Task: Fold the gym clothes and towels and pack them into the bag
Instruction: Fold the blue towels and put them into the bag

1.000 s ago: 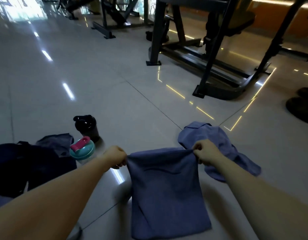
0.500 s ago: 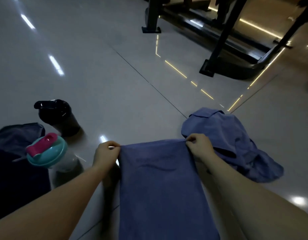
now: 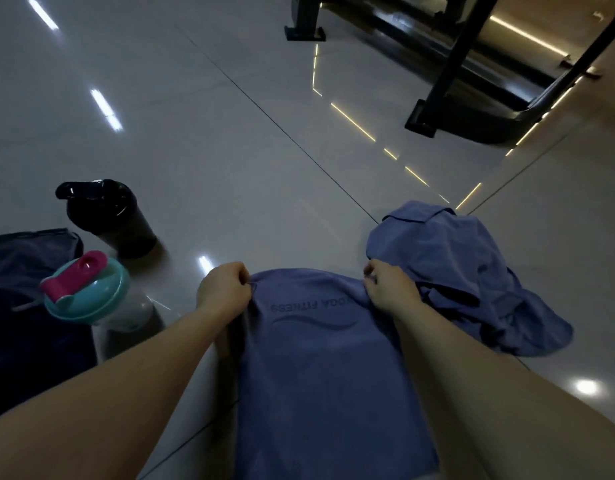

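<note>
A blue towel (image 3: 326,372) with dark printed lettering stretches from my hands toward me over the tiled floor. My left hand (image 3: 224,289) pinches its far left corner and my right hand (image 3: 389,289) pinches its far right corner. A crumpled blue garment (image 3: 461,271) lies on the floor just right of my right hand. At the left edge sits a dark navy bag (image 3: 25,327); its lower part runs out of view.
A black shaker bottle (image 3: 108,216) stands on the floor at the left. A clear bottle with a teal lid and pink cap (image 3: 87,292) stands beside the bag. Black gym machine frames (image 3: 472,64) occupy the far right.
The view has tilted down and moved closer. Both hands have carried the towel's far edge lower toward the floor, still gripping the same corners; printed lettering on the towel now shows.
</note>
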A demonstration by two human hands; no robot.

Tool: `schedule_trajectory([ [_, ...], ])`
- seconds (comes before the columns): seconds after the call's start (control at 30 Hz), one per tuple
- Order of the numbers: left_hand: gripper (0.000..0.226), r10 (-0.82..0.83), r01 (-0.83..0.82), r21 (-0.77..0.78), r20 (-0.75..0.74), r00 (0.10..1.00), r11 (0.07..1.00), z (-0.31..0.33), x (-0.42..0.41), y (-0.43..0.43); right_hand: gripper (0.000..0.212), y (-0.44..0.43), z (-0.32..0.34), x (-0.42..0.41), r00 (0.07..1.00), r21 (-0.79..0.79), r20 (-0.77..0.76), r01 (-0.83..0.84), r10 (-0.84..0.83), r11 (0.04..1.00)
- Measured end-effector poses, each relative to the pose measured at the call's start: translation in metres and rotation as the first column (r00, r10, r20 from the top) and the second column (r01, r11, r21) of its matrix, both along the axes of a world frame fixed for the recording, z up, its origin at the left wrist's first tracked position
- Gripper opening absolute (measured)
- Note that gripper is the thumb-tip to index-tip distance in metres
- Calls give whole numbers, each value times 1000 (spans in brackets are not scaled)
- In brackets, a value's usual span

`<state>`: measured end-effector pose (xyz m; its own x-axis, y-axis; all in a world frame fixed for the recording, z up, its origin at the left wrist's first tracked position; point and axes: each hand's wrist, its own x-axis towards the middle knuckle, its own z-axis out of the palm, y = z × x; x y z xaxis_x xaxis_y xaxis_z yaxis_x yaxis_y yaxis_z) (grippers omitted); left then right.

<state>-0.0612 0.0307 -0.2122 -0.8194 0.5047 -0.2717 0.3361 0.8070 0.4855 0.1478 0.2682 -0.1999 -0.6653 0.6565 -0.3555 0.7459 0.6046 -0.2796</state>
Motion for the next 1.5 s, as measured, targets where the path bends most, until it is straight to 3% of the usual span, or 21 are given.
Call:
schedule_trajectory([
  [0.07, 8, 5, -5, -13, -6, 1000, 1000, -1, -2, -3, 27, -4, -1, 4, 998, -53, 40, -45, 47, 998],
  [0.2, 16, 24, -31, 67, 98, 995, 997, 4, -5, -9, 14, -12, 1, 10, 996, -72, 73, -52, 57, 996],
  [0.3, 9, 3, -18, 100, 152, 988, 995, 17, -6, -9, 16, -15, 5, 13, 996, -109, 71, -39, 47, 993],
  [0.47, 8, -21, -75, 322, 285, 958, 944, 59, 1, -15, 30, -21, 37, 21, 986, -244, -159, 0, -40, 970],
  [0.6, 9, -72, -72, 374, 356, 932, 925, 107, 4, -27, 21, -26, 85, 38, 906, -433, -336, 96, -259, 896],
  [0.7, 6, -97, -40, 396, 319, 943, 917, 152, 3, -37, 19, -26, 131, 54, 833, -474, -434, 111, -341, 874],
  [0.93, 4, -132, 20, 556, 162, 978, 831, 297, 23, -38, 4, -28, 290, 72, 733, -238, -655, 31, -184, 971],
  [1.1, 4, -239, 194, 597, -4, 971, 779, 397, 69, -30, 23, -59, 405, 71, 809, 75, -583, -46, 81, 996],
  [1.23, 12, -210, 166, 720, -28, 977, 674, 437, 105, -27, 27, -100, 461, 78, 785, 298, -569, -78, 243, 951],
  [1.4, 14, -364, 187, 767, 64, 929, 614, 449, 144, -33, 11, -135, 471, 91, 691, 266, -638, -215, 339, 940],
  [1.5, 13, -471, 254, 740, 96, 877, 623, 444, 154, -35, 23, -141, 458, 90, 708, 201, -604, -310, 366, 929],
])
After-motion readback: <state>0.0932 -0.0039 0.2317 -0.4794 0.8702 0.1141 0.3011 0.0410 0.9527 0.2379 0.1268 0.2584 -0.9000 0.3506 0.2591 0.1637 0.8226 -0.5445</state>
